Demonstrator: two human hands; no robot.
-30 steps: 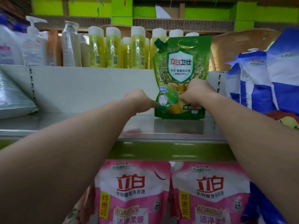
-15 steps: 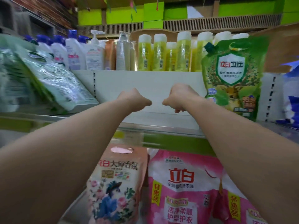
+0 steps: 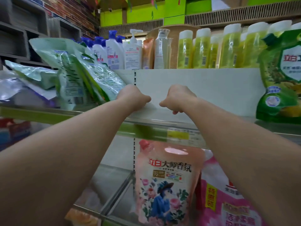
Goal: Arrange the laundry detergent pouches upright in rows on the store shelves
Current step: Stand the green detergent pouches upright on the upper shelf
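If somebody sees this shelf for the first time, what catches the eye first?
Two bare arms reach to the middle shelf, left hand and right hand both curled, holding nothing. A green pouch stands upright at far right; pale green pouches slump in a heap at left.

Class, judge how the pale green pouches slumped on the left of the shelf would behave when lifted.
The pale green pouches would probably flop, since they lean and sag over one another. Their glossy film looks slippery. Stood up alone, they seem apt to tip.
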